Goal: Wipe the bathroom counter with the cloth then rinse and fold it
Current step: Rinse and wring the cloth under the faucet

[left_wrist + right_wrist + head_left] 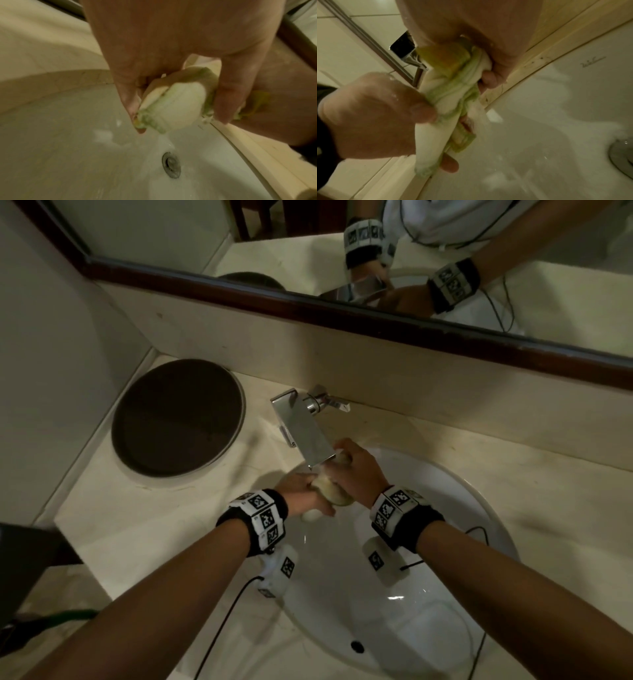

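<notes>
- Both hands are over the white sink, and the cloth is bunched into a roll between them, right under the tip of the chrome tap.
- The left hand has its fingers wrapped round the near end of the cloth; in the left wrist view the fingers curl tightly over the pale, green-edged bundle.
- The right hand clamps the far end, knuckles up, just beside the spout; the right wrist view has the thumb pressed into the twisted fabric.
- Water is running off the cloth and down into the basin, seen in the right wrist view just below the left hand.
- The drain sits below the left hand, further down the bowl.
- Left of the left hand, a round dark lid lies set into the beige counter.
- Beyond both hands, a wood-framed mirror reflects the wristbands.
</notes>
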A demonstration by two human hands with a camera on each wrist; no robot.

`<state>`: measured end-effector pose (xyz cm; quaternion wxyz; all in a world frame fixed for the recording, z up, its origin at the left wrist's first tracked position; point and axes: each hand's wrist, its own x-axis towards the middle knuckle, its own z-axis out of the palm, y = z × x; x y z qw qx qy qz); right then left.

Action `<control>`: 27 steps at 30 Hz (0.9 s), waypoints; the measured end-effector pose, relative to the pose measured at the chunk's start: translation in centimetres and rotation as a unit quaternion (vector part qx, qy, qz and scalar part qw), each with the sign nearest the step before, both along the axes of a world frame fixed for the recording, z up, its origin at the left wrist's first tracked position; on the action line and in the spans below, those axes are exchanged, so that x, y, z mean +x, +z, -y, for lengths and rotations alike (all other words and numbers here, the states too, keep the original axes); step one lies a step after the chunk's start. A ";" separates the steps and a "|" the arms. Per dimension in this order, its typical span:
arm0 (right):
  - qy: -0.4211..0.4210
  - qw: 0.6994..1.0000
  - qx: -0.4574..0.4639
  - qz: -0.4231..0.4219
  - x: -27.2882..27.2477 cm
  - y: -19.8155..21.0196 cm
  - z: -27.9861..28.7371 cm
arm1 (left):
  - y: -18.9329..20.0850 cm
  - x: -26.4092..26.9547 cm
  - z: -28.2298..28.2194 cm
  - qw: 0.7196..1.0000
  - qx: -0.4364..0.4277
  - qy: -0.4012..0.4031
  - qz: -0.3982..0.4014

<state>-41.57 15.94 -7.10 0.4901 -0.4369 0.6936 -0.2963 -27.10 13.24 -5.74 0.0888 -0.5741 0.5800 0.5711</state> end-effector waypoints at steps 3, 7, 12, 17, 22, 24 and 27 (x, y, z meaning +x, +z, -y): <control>0.012 0.999 0.010 0.035 -0.3 0.1 -0.4 | 0.3 -0.2 -0.6 0.999 -0.034 -0.005 0.005; 0.009 0.993 0.078 0.087 -1.0 0.1 -0.6 | 0.5 -0.1 -0.8 0.992 -0.109 -0.042 0.039; -0.146 0.944 0.206 0.213 -2.5 0.4 -1.2 | 0.4 -0.2 -0.6 0.976 -0.189 -0.055 0.097; -0.167 0.909 0.239 0.297 -2.9 0.3 -2.4 | -0.1 -1.2 -0.3 0.963 -0.217 -0.082 0.136; -0.233 0.854 0.267 0.380 -2.9 -1.0 -2.1 | 0.3 -0.6 -0.7 0.923 -0.328 -0.195 0.045; -0.235 0.843 0.280 0.395 -2.3 -1.2 -2.2 | 0.1 -0.3 -0.6 0.907 -0.350 -0.228 0.050; -0.220 0.811 0.311 0.444 -1.4 -1.1 -2.1 | 0.5 -0.3 -0.9 0.886 -0.378 -0.263 0.044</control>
